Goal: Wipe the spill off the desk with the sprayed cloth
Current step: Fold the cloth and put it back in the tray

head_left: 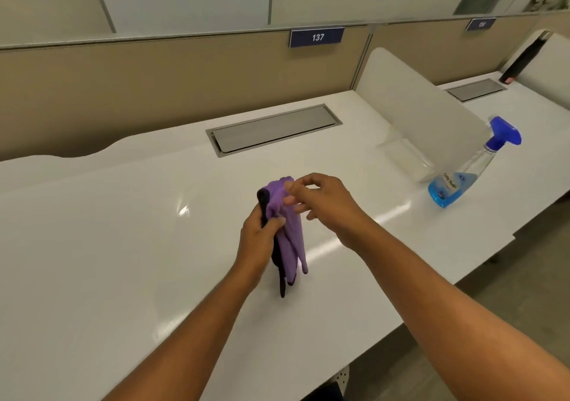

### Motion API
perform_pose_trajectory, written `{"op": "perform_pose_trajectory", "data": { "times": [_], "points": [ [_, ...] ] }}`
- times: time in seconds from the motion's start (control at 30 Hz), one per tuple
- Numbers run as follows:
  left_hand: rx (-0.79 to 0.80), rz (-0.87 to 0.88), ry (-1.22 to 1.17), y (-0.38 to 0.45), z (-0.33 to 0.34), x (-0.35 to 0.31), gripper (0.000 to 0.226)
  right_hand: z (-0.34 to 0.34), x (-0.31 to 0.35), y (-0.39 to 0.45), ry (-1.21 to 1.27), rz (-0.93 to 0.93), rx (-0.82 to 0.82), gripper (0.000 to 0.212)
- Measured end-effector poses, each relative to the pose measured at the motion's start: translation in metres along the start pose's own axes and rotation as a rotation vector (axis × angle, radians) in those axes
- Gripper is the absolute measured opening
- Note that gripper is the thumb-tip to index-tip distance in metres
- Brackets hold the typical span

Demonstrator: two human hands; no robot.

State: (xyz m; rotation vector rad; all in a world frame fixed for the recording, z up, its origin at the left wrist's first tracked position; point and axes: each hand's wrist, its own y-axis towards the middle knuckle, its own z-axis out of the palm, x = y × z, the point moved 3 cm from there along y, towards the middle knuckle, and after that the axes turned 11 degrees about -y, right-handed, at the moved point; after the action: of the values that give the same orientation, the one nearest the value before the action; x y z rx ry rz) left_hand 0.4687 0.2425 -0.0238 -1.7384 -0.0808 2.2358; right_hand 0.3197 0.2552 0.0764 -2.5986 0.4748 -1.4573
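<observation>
A purple cloth (290,237) with a dark edge hangs bunched above the white desk (123,246), near its middle. My left hand (259,240) grips the cloth around its middle from the left. My right hand (320,198) is at the cloth's top, fingers spread and touching the upper fold. A clear spray bottle (462,175) with blue liquid and a blue trigger stands on the desk to the right, apart from both hands. A faint wet sheen (183,209) shows on the desk to the left of the cloth.
A grey cable hatch (274,129) is set into the desk behind the hands. A white divider panel (422,113) stands at the right, just behind the bottle. A beige partition with a sign reading 137 (317,37) closes the back. The desk's front edge runs at lower right.
</observation>
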Motion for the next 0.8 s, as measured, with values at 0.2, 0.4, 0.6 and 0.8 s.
{"op": "perform_pose_trajectory", "data": {
  "times": [0.2,0.4,0.6,0.8],
  "points": [
    [0.048,-0.292,-0.529,0.018,0.037,-0.006,0.038,-0.069,-0.034,0.038,-0.138,-0.001,0.089,0.045],
    [0.041,-0.319,-0.529,0.038,0.092,-0.008,0.052,-0.114,-0.080,0.078,0.080,-0.035,0.384,0.036],
    [0.160,-0.228,-0.141,0.055,0.159,-0.015,0.067,-0.179,-0.089,0.118,0.051,-0.074,0.341,0.037],
    [0.096,-0.078,-0.092,0.094,0.199,-0.041,0.060,-0.238,-0.075,0.144,0.022,-0.180,0.448,0.034]
  ]
}}
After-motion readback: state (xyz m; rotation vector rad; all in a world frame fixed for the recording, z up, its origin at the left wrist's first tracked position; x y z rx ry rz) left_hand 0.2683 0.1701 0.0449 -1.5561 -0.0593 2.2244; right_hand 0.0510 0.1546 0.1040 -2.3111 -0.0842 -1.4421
